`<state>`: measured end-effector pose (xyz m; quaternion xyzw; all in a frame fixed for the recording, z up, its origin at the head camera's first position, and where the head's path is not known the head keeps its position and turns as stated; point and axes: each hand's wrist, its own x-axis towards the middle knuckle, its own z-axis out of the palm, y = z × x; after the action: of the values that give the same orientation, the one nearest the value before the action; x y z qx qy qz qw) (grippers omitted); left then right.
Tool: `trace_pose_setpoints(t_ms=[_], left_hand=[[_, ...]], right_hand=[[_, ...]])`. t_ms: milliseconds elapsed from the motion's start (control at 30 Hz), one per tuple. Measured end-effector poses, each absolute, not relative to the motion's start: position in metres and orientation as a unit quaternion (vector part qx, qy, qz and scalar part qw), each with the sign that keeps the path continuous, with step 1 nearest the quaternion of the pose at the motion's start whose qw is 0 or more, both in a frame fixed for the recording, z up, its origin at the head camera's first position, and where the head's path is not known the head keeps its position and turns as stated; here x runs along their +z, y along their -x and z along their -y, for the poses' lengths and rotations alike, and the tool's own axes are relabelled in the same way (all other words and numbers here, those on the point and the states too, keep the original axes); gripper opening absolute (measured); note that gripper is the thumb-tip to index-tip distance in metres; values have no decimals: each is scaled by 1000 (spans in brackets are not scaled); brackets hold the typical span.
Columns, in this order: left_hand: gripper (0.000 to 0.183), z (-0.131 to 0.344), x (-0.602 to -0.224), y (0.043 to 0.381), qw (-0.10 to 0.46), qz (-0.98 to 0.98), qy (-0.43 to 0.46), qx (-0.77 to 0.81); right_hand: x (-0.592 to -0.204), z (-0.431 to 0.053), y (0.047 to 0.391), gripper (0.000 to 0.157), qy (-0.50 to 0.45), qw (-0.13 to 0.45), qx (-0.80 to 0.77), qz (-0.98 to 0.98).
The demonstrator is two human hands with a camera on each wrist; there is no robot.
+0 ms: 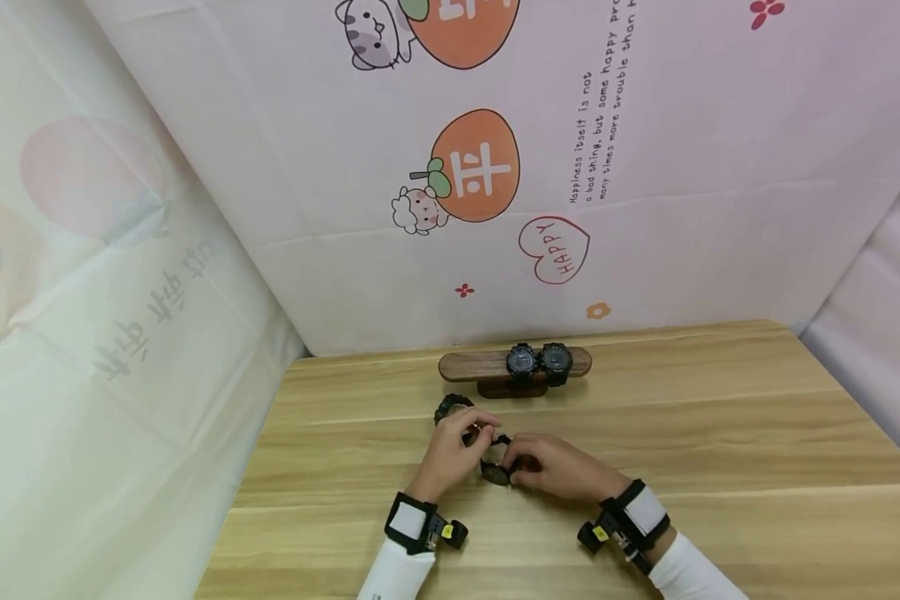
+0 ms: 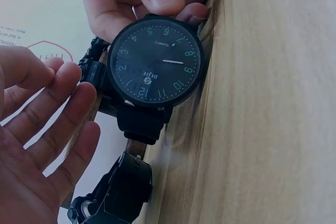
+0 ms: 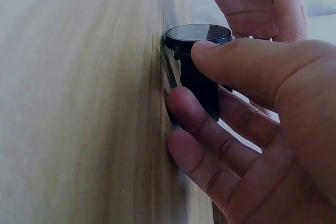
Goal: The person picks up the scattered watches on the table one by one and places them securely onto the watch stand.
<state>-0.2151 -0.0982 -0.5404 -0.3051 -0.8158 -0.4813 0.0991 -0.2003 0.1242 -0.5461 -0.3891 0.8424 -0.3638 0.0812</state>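
Observation:
A black wristwatch [image 1: 497, 475] with a round dark dial stands on the wooden table. My right hand [image 1: 558, 467] pinches it from the right, thumb and fingers on its case and strap. In the left wrist view its dial [image 2: 155, 64] faces the camera, upside down. My left hand [image 1: 450, 450] hovers just left of the strap, fingers loosely bent, with nothing visible in its grasp. A second dark watch [image 1: 452, 406] lies behind the left hand, partly hidden by it.
Behind the hands, near the table's back edge, stands a wooden watch holder [image 1: 468, 365]. Two black watches, a left one [image 1: 522, 361] and a right one [image 1: 556, 359], are on its right half. A printed cloth [image 1: 330, 250] hangs behind the table.

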Motion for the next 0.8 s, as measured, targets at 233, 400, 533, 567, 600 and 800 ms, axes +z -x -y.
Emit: trace_pose_setpoints(t_ms=[233,400,533,567,600,800], left_hand=[[18,99,-541,216,92,821,301,-476],[18,99,-540,215,92,821,300,-476],[17,99,-539,214,89,822,296,-479],[16,99,-539,214,88,821,295,-480],[16,99,-539,214,87,821,295,-481],[16,100,-539,214,88,819,297,-483]], right_hand=[[-547,-125,202,15,380,94,-369,-843],[-546,-126,201,13,377,91,-378,-840],[-546,-126,201,11,371,88,-390,-838],[-546,-127,201,11,369,87,-393,-838],[-546,-127,202,11,367,87,-396,-837],[-543,-127,201,11,367,64,-417,-829]])
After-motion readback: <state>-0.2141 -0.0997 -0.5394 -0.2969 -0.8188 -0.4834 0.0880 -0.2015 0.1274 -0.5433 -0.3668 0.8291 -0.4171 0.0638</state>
